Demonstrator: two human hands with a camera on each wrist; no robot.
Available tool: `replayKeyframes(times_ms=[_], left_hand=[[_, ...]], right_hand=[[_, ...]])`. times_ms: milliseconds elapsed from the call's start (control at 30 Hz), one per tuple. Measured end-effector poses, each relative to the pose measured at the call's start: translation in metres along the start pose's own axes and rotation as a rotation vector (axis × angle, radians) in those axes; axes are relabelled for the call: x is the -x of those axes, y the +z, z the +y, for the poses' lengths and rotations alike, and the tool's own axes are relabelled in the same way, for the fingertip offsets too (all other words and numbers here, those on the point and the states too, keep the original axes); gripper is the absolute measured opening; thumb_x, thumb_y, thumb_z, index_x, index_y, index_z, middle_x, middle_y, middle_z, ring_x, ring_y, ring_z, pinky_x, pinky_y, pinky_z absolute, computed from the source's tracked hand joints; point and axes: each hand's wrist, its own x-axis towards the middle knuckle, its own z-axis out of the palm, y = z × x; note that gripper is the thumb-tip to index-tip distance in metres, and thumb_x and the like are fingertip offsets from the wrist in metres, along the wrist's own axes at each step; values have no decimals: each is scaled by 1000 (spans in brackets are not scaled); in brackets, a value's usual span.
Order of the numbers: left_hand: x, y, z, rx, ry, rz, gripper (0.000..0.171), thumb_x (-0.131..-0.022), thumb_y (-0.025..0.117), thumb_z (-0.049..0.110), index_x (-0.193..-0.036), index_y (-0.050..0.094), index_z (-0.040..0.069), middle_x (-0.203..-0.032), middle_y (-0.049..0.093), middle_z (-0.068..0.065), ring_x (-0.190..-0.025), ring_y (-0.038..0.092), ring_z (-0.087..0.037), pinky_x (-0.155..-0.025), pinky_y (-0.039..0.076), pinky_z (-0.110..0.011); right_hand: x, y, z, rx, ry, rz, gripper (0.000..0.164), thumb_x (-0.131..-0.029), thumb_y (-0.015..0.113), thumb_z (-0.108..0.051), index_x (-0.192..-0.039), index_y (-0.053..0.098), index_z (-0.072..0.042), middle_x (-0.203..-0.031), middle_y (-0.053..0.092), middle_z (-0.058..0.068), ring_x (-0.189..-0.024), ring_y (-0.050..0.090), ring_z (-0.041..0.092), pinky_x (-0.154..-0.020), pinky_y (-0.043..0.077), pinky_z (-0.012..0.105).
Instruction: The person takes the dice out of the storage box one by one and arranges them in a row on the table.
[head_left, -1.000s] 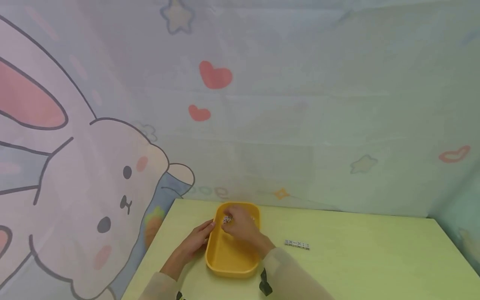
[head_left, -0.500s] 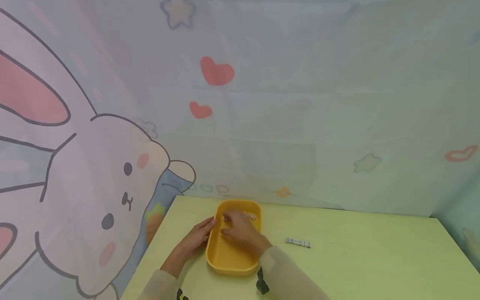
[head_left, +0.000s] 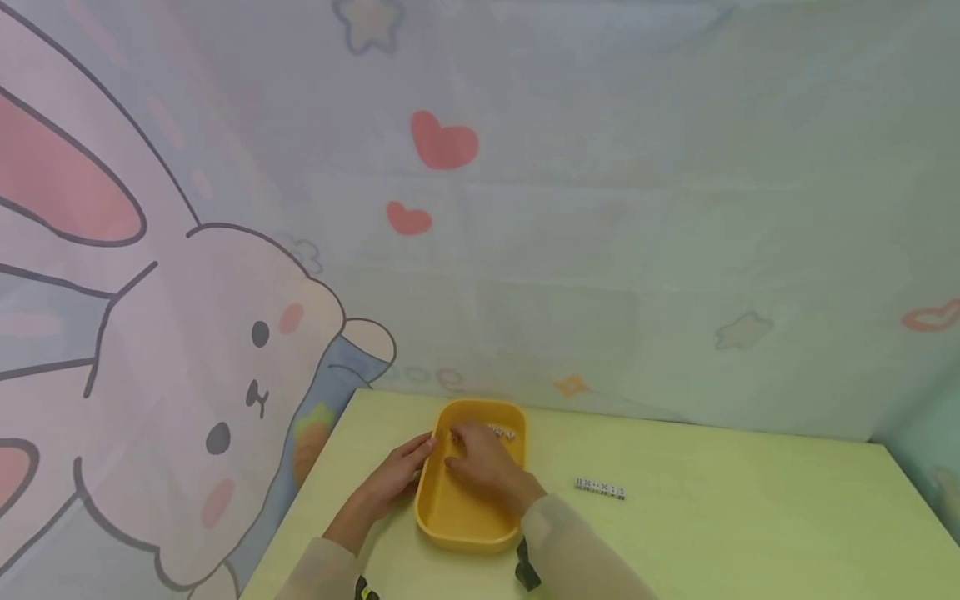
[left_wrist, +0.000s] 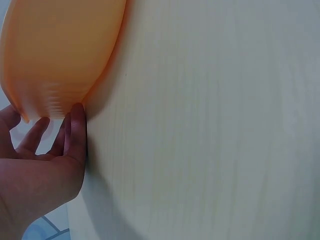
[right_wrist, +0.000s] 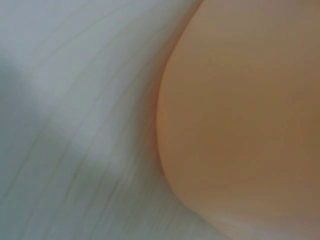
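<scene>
A yellow tray (head_left: 468,527) stands on the table. My left hand (head_left: 393,479) holds its left side; in the left wrist view the thumb is at the rim and the fingers touch the tray's outer wall (left_wrist: 62,55). My right hand (head_left: 483,462) is inside the tray, its thumb and index finger apart. Small white dice (head_left: 502,432) with dark pips lie at the tray's far end, partly hidden behind this hand. What lies under its fingertips is too small to tell. The right wrist view shows only the tray's wall (right_wrist: 240,120), close up, and tabletop.
Right of the tray, a straight row of several white dice (head_left: 600,488) lies on the pale yellow-green table (head_left: 720,517). A printed cloth (head_left: 562,208) with a rabbit, hearts and stars hangs behind the table's far edge.
One second ago, white dice showed at my right fingertips; now the fingers are lower over the tray's far left, and dice farther right are visible. My left hand keeps its place on the tray.
</scene>
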Motion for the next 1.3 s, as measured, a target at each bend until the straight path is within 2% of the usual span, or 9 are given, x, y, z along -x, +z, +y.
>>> replayKeyframes(times_ms=[233,400,567,700,900,1067,1300], left_hand=[[2,0,1,-10,-7,-12,63,-105,44,45,-155,33,7,-153,41,-18,-137,43,-33,-110,40,-47],[3,-1,-1,-35,6,-20,64,-105,42,47,-155,32,8,-152,41,-17,-137,44,-33,-109,42,-46],[1,-1,-2,-26,0,-19,66,-104,44,49,-155,33,9,-152,42,-15,-136,45,-32,-109,42,-44],[-1,-2,0,-19,8,-24,65,-104,44,49,-155,33,10,-154,40,-14,-138,42,-32,-110,40,-46],[0,-2,2,-9,14,-23,64,-105,44,47,-155,32,9,-155,37,-16,-140,40,-34,-111,38,-48],[2,-2,-1,-25,3,-28,68,-104,45,49,-156,29,9,-157,35,-15,-139,40,-34,-111,38,-48],[3,-2,-1,-8,13,-28,68,-105,44,48,-157,27,8,-158,33,-17,-141,37,-36,-109,41,-47]], right_hand=[[3,0,-2,13,-22,13,43,-88,73,-20,-124,62,0,-121,63,9,-118,56,26,-107,42,43],[4,1,-4,19,-53,23,31,-86,71,-13,-115,65,-1,-110,65,7,-106,59,23,-101,46,40],[4,1,-2,24,-81,23,13,-86,66,-4,-99,65,-4,-91,62,1,-86,56,16,-86,51,34],[3,0,-2,30,-76,-18,10,-84,69,-3,-90,64,-9,-81,57,-5,-76,53,12,-76,50,29],[1,0,-4,13,-86,-63,7,-84,69,-3,-87,66,-8,-80,60,-3,-75,53,12,-75,49,28],[3,3,-5,31,-63,-112,7,-85,68,-3,-86,65,-9,-80,56,-5,-75,50,11,-74,47,27],[5,6,-9,73,-41,-111,7,-87,66,-5,-86,63,-11,-84,50,-6,-77,46,11,-74,45,26]])
